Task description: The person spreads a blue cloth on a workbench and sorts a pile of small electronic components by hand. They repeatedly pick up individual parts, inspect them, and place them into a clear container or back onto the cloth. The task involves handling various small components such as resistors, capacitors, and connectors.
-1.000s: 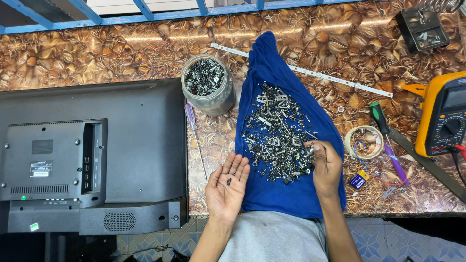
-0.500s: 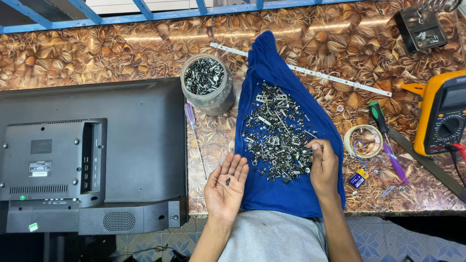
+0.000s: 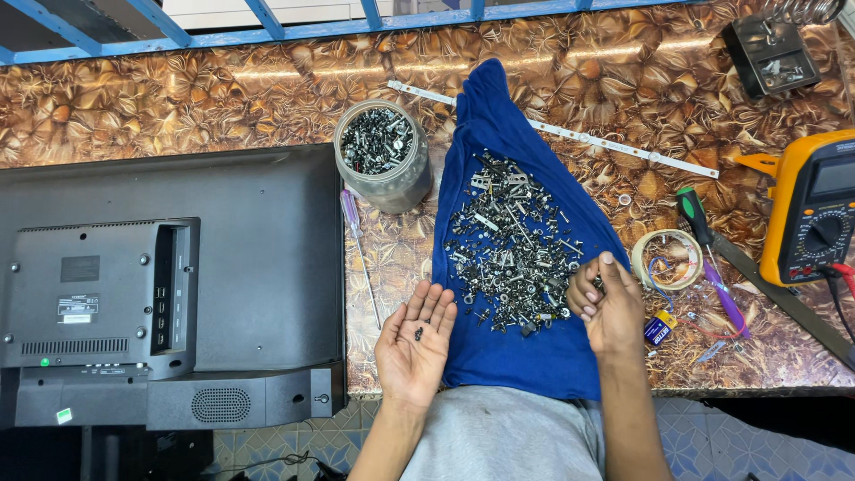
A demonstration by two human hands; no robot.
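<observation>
My left hand [image 3: 414,343] lies palm up, fingers spread flat, at the near table [image 3: 267,98] edge, a couple of small dark screws [image 3: 419,333] resting on the palm, none gripped. Right hand [image 3: 606,298] is curled, fingertips pinched at the right edge of the screw pile [image 3: 512,245] on the blue cloth [image 3: 525,356]; can't tell if it has one pinched. Pile sits between both hands, slightly further out, and is touching the right one. Left palm sits just off the cloth's left edge
</observation>
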